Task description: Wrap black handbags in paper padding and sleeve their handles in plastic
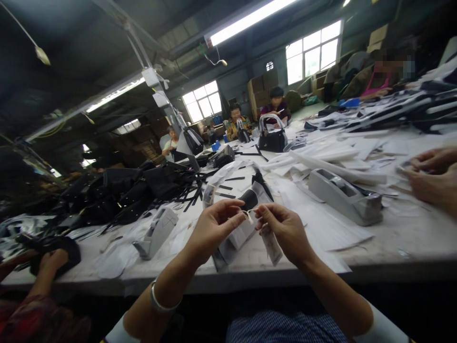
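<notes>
Over the front edge of the table, my left hand (221, 223) pinches one side of a thin white string (249, 216). The fingertips of my right hand (285, 231) close on its other side, so the string runs across the short gap between both hands. From below the right fingers hangs a small clear packet (272, 247); its contents are too blurred to tell. Right behind my hands stands a bag partly covered in white and clear wrapping (237, 238), with a black part (249, 199) showing above. My fingers hide some of it.
Grey tape dispensers stand to the right (344, 197) and left (156, 232). Black bags (135, 190) are heaped at the left, with black strips (225, 195) nearby. White sheets (328, 228) cover the right side. Co-workers' hands are at the far right (437, 178) and far left (50, 264).
</notes>
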The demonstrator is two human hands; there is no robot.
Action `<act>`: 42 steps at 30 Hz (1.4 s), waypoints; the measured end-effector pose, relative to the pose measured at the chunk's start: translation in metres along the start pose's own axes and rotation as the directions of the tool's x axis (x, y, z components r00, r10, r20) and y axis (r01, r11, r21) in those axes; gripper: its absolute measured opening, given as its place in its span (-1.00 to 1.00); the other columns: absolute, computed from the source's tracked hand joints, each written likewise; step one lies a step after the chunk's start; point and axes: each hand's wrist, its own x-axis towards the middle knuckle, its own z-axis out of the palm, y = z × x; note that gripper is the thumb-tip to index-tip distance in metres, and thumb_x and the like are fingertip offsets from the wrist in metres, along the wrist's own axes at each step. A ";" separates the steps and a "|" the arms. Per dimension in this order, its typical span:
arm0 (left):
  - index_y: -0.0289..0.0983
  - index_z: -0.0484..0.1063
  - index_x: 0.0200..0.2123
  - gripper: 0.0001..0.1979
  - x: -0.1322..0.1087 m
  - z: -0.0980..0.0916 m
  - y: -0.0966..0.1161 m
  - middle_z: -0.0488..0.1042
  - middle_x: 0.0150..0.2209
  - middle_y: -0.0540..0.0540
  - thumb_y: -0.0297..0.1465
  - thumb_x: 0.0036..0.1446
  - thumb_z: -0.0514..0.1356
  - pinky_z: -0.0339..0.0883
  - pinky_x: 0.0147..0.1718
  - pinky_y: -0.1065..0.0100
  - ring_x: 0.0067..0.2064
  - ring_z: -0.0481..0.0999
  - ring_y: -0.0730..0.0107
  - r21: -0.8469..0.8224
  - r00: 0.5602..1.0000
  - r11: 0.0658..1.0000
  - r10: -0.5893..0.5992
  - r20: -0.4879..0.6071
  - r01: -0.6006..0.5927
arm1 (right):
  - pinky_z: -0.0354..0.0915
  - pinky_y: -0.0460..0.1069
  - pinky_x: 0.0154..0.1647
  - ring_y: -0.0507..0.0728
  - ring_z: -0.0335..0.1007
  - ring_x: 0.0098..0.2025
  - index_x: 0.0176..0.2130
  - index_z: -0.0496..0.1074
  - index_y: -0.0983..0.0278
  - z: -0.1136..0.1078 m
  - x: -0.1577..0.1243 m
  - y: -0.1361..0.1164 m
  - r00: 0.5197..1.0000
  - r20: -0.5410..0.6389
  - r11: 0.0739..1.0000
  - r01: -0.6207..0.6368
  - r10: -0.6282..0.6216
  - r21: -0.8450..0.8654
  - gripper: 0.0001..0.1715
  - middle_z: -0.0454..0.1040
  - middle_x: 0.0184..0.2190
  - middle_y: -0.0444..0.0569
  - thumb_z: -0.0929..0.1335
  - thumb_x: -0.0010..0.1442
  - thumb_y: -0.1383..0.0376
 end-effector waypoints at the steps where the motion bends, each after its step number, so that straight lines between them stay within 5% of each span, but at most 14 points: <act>1: -0.24 0.54 -0.10 -0.70 0.000 0.001 0.001 0.60 -0.25 -0.09 -0.35 0.06 0.38 0.38 -0.10 0.37 -0.18 0.57 0.35 -0.080 1.000 0.997 -0.021 0.008 0.022 | 0.37 -0.07 -0.44 0.06 0.49 -0.45 -0.30 0.53 0.29 -0.001 0.000 0.000 0.999 0.032 0.999 -0.027 0.026 0.033 -0.63 0.55 -0.40 -0.05 0.41 0.22 0.02; 4: -0.26 0.55 -0.13 -0.75 0.001 0.005 0.006 0.59 -0.30 -0.09 -0.39 0.08 0.34 0.40 -0.07 0.35 -0.20 0.58 0.36 -0.298 0.995 0.950 -0.081 0.051 0.093 | 0.37 -0.07 -0.40 0.04 0.46 -0.44 -0.29 0.53 0.31 -0.001 -0.002 0.001 0.986 0.141 0.990 -0.104 0.090 0.097 -0.60 0.53 -0.45 -0.07 0.41 0.21 0.01; 8: -0.27 0.58 -0.15 -0.73 0.002 0.010 0.013 0.53 -0.33 -0.04 -0.44 0.02 0.35 0.39 -0.36 0.55 -0.38 0.50 0.55 -0.443 0.980 0.875 -0.192 0.052 0.195 | 0.39 -0.05 -0.32 0.04 0.47 -0.40 -0.15 0.54 0.31 -0.004 -0.008 0.007 0.967 0.207 0.974 -0.179 0.148 0.136 -0.55 0.55 -0.37 -0.05 0.41 0.21 -0.01; 14: -0.23 0.59 -0.12 -0.72 0.003 0.013 0.014 0.56 -0.18 -0.06 -0.40 0.04 0.37 0.15 -0.60 0.66 -0.54 0.23 0.75 -0.492 0.972 0.842 -0.229 0.044 0.221 | 0.43 0.01 -0.12 0.09 0.52 -0.17 0.14 0.43 0.19 -0.019 -0.020 0.028 0.910 0.369 0.937 -0.280 0.190 0.209 -0.45 0.55 -0.05 0.06 0.41 0.23 0.04; 18: -0.22 0.58 -0.10 -0.70 0.004 0.016 0.011 0.57 -0.19 -0.06 -0.39 0.04 0.40 0.08 -0.65 0.65 -0.58 0.15 0.78 -0.476 0.973 0.851 -0.225 0.053 0.223 | 0.45 -0.05 -0.22 0.00 0.45 -0.29 0.22 0.34 0.11 -0.021 -0.027 0.036 0.916 0.371 0.953 -0.237 0.153 0.191 -0.20 0.46 0.11 0.06 0.54 0.03 0.23; 21: -0.22 0.57 -0.11 -0.69 0.004 0.018 0.010 0.56 -0.27 0.00 -0.42 0.02 0.42 0.10 -0.64 0.67 -0.59 0.17 0.80 -0.502 0.979 0.841 -0.194 0.064 0.199 | 0.44 -0.08 -0.30 -0.04 0.40 -0.37 0.24 0.32 0.10 -0.021 -0.030 0.041 0.904 0.397 0.958 -0.238 0.158 0.161 -0.21 0.44 0.14 0.06 0.52 0.05 0.27; 24: -0.22 0.58 -0.16 -0.71 0.002 0.019 0.012 0.56 -0.32 0.02 -0.42 0.00 0.43 0.25 -0.54 0.68 -0.51 0.36 0.75 -0.523 0.986 0.837 -0.164 0.039 0.160 | 0.47 0.02 -0.19 0.03 0.46 -0.31 0.24 0.33 0.10 -0.024 -0.031 0.041 0.902 0.410 0.989 -0.146 0.135 -0.003 -0.26 0.46 0.13 0.05 0.49 0.10 0.27; 26: -0.22 0.59 -0.19 -0.73 0.001 0.020 0.013 0.58 -0.30 -0.01 -0.41 -0.02 0.44 0.38 -0.40 0.60 -0.40 0.50 0.62 -0.502 0.986 0.851 -0.161 0.029 0.154 | 0.39 0.15 0.07 0.16 0.48 -0.06 0.24 0.33 0.10 -0.026 -0.032 0.035 0.935 0.348 0.990 -0.018 0.068 -0.142 -0.29 0.42 0.17 0.04 0.48 0.13 0.23; 29: -0.23 0.58 -0.19 -0.73 -0.003 0.025 0.015 0.60 -0.30 -0.04 -0.39 0.00 0.44 0.47 -0.22 0.45 -0.29 0.58 0.46 -0.449 0.989 0.881 -0.147 0.035 0.147 | 0.12 0.26 0.32 0.28 0.23 0.28 0.25 0.32 0.09 -0.020 -0.033 0.020 0.963 0.253 0.967 0.143 -0.087 -0.213 -0.35 0.33 0.25 0.01 0.44 0.20 0.16; 31: -0.24 0.58 -0.18 -0.73 -0.005 0.028 0.016 0.61 -0.31 -0.04 -0.38 0.01 0.43 0.48 -0.14 0.39 -0.26 0.59 0.43 -0.430 0.991 0.893 -0.129 0.035 0.131 | 0.25 0.22 0.23 0.27 0.32 0.22 0.21 0.35 0.11 -0.011 -0.035 0.012 0.968 0.223 0.975 0.153 -0.114 -0.164 -0.40 0.44 0.16 0.04 0.43 0.21 0.14; 34: -0.24 0.57 -0.18 -0.73 -0.010 0.026 0.015 0.61 -0.31 -0.04 -0.37 0.01 0.43 0.49 -0.13 0.34 -0.27 0.60 0.40 -0.427 0.995 0.899 -0.104 -0.005 0.092 | 0.49 0.04 -0.30 0.16 0.55 -0.28 0.02 0.45 0.19 0.002 -0.037 0.008 0.984 0.178 1.000 -0.005 0.004 0.002 -0.56 0.59 -0.31 -0.01 0.43 0.20 0.09; 37: -0.22 0.56 -0.16 -0.74 -0.017 0.011 0.013 0.62 -0.30 -0.05 -0.38 0.04 0.42 0.50 -0.14 0.33 -0.26 0.61 0.38 -0.378 0.997 0.926 -0.047 -0.063 0.020 | 0.22 -0.13 -0.71 0.00 0.32 -0.65 -0.20 0.50 0.24 0.007 -0.036 0.009 0.983 0.119 0.963 -0.163 0.140 0.214 -0.63 0.45 -0.56 -0.14 0.45 0.16 0.01; 42: -0.22 0.54 -0.08 -0.71 -0.024 -0.038 0.002 0.62 -0.25 -0.10 -0.27 0.14 0.34 0.48 -0.21 0.33 -0.26 0.61 0.35 -0.135 0.991 0.990 0.015 -0.130 -0.032 | -0.08 -0.17 -0.79 -0.12 0.09 -0.74 -0.26 0.54 0.29 0.004 -0.012 0.001 0.973 0.154 0.967 -0.198 0.174 0.161 -0.61 0.43 -0.56 -0.15 0.48 0.11 0.02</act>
